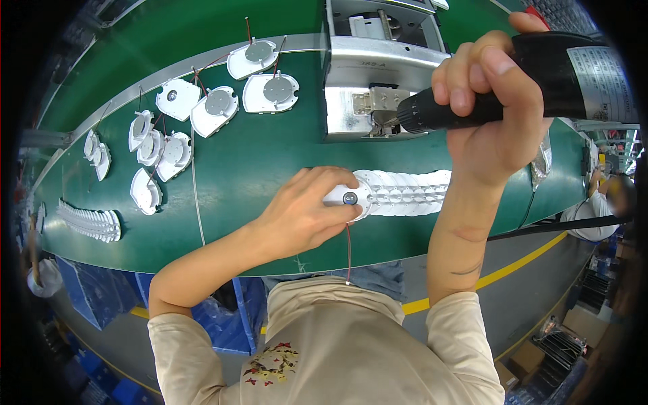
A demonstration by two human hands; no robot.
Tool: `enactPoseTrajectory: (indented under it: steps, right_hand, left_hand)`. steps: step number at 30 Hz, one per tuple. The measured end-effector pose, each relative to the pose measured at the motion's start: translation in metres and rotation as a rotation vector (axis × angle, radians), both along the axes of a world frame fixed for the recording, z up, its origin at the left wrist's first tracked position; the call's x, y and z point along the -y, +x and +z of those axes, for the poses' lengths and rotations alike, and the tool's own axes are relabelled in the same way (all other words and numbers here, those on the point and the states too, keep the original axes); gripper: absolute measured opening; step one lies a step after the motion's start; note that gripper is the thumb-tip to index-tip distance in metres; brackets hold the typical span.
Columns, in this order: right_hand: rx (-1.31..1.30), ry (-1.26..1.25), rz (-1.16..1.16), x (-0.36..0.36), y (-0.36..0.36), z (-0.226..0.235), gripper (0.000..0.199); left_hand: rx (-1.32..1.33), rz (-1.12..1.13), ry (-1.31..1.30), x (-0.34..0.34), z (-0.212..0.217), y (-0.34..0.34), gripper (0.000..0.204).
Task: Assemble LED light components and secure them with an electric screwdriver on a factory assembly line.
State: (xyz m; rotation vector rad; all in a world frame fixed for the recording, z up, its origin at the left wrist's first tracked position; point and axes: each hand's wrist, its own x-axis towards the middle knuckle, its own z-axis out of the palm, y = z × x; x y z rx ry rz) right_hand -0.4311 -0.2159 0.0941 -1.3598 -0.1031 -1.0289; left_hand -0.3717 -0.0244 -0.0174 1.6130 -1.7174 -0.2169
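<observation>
My right hand (496, 94) is wrapped round a black electric screwdriver (553, 81), held nearly level above the bench. The screwdriver's ribbed nose points left, its tip at the small metal block on the front of a silver screw feeder (371, 67). Down at the near part of the bench, my left hand (307, 209) grips a white plastic housing (335, 196) between thumb and fingers. A dark round piece (349, 198) sits in that housing, and a thin red wire (349, 253) hangs from it past the bench edge. Against its right side runs an overlapping row of white plastic covers (412, 194).
Several white housings with grey discs and thin wires (217, 102) lie on the green bench (250, 175) at the left and back. A curved stack of white parts (91, 221) rests far left. Blue bins (101, 290) stand below; another person (597, 206) is at the right.
</observation>
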Motion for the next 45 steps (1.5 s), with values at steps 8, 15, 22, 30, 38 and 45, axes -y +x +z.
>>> enactPoseTrajectory:
  steps: [8, 15, 22, 30, 38, 45]
  right_hand:
    - [-0.146, -0.084, 0.061, 0.001, 0.013, -0.004, 0.038]
    - [-0.155, 0.020, 0.224, -0.033, -0.035, -0.015, 0.044]
    - [-0.175, 0.091, 0.203, -0.044, -0.033, -0.031, 0.044]
    - [-0.323, -0.221, 0.242, -0.032, -0.041, -0.032, 0.041]
    - [-0.017, 0.031, 0.254, -0.028, -0.029, -0.023, 0.048]
    - [0.056, -0.019, 0.101, -0.001, -0.003, -0.001, 0.047]
  left_hand:
    - [-0.041, 0.037, -0.042, -0.002, -0.006, 0.000, 0.020]
    - [-0.060, 0.064, -0.092, -0.002, -0.011, -0.001, 0.017]
    - [-0.059, 0.064, -0.081, -0.002, -0.010, -0.001, 0.009]
    - [-0.067, 0.053, -0.078, -0.002, -0.008, -0.001, 0.014]
    - [-0.051, 0.037, -0.062, -0.004, -0.011, -0.002, 0.016]
    - [-0.034, 0.031, -0.060, -0.004, -0.012, 0.000, 0.023]
